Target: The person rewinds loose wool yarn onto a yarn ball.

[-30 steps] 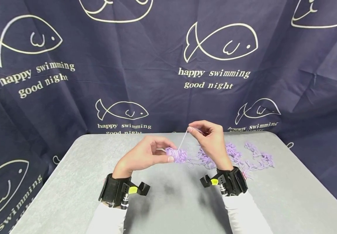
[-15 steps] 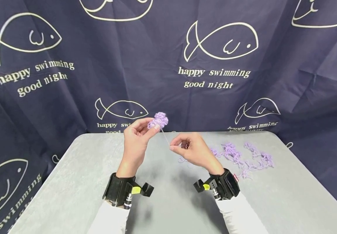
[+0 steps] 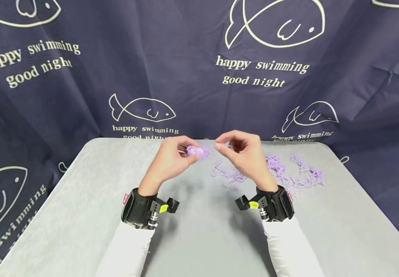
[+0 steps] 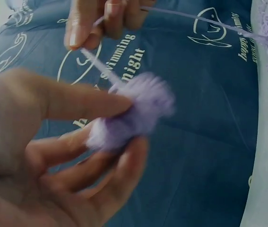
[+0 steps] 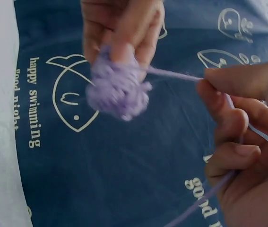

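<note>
Yarn ball [image 3: 198, 152] sits above the surface [image 3: 203, 238], gripped in left hand [image 3: 172, 161] fingertips. Right hand [image 3: 244, 154] pinches the strand [image 5: 171, 74] beside it. Risk: loose pile [image 3: 289, 171] could tangle and snag the strand, jerking the ball free.

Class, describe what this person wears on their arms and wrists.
Both arms are in white long sleeves. Each wrist carries a black band with a camera mount: the left band and the right band both show a small yellow-green tab and a red tag.
</note>
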Demonstrator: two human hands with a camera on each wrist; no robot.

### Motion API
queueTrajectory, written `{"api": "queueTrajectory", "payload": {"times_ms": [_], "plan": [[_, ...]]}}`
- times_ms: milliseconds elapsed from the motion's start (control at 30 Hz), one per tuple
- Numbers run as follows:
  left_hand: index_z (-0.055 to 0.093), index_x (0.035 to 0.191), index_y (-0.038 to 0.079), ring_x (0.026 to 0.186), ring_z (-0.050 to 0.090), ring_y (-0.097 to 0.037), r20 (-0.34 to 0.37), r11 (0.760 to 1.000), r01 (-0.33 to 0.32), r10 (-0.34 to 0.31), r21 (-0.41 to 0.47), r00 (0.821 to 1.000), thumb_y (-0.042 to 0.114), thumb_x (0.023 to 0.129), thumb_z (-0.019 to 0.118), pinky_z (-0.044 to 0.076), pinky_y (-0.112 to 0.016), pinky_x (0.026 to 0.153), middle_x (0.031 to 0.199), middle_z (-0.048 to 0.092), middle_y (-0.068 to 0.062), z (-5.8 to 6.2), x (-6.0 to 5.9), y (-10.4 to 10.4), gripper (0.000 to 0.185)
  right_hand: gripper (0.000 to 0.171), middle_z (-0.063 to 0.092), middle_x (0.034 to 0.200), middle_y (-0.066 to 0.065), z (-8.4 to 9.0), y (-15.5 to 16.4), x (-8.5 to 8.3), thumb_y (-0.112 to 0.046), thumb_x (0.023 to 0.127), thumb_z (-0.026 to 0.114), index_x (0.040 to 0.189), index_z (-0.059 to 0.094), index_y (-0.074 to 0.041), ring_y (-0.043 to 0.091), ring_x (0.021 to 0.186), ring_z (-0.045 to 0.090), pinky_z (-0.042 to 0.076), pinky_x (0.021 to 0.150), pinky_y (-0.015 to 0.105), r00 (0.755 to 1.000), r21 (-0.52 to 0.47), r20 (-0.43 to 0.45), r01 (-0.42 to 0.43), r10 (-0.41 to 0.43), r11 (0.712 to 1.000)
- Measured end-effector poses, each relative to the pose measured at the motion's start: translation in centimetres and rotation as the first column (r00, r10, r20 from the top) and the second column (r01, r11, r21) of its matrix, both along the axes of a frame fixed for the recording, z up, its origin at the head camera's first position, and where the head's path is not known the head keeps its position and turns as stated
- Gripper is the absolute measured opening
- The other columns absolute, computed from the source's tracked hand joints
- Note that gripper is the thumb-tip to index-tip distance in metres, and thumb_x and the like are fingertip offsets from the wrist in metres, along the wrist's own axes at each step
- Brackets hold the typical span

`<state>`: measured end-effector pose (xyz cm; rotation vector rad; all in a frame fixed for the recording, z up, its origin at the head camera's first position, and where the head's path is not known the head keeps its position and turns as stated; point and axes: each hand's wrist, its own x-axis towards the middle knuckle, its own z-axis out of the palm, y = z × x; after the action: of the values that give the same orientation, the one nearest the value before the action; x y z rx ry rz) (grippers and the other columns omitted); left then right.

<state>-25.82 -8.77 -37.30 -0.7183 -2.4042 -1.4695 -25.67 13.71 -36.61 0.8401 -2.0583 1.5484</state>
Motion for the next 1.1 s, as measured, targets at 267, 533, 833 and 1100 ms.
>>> {"api": "queueTrajectory", "payload": {"times_ms": [267,533,833,1100], "plan": [[0.073,0.105,-0.003,0.087,0.067,-0.019,0.167,0.900,0.418,-0.434,0.122,0.885,-0.007,0.082,0.078,0.060,-0.042,0.083,0.096,0.071,-0.007,0.6,0.2,-0.8,0.024,0.013,0.070,0.078,0.001,-0.7,1.4,-1.6,-0.002,0.087,0.080,0.098,0.076,0.004,0.010,0.059,0.049,0.038,0.051,0.020,0.992,-0.198,0.094,0.103,-0.086,0.975],[0.069,0.111,-0.003,0.096,0.067,-0.016,0.128,0.772,0.418,-0.532,0.478,0.837,-0.013,0.084,0.068,0.058,-0.030,0.084,0.103,0.072,-0.003,-0.5,0.0,0.0,0.029,0.008,0.071,0.081,0.008,-4.0,-0.2,-3.3,-0.003,0.088,0.078,0.095,0.077,0.002,0.012,0.065,0.054,0.041,0.057,0.018,0.970,-0.119,0.197,0.169,-0.144,0.978],[0.069,0.109,-0.009,0.085,0.065,-0.012,0.097,0.700,-0.019,-0.072,0.714,0.993,-0.016,0.084,0.069,0.055,-0.021,0.077,0.097,0.070,-0.002,-1.9,-1.0,2.1,0.026,0.004,0.071,0.080,-0.003,-4.4,-1.9,-2.1,-0.010,0.088,0.077,0.089,0.077,-0.006,0.011,0.058,0.053,0.044,0.051,0.024,0.986,0.247,0.156,0.014,-0.054,0.969],[0.072,0.105,-0.007,0.093,0.068,-0.026,0.070,0.893,-0.206,0.194,0.400,0.979,-0.008,0.081,0.076,0.060,-0.030,0.079,0.105,0.070,-0.019,-2.7,-1.7,1.6,0.024,0.001,0.070,0.078,-0.005,-2.4,-1.7,-0.9,-0.010,0.088,0.078,0.089,0.078,-0.010,0.011,0.055,0.052,0.043,0.048,0.024,0.995,0.265,0.088,0.011,-0.035,0.964]]}}
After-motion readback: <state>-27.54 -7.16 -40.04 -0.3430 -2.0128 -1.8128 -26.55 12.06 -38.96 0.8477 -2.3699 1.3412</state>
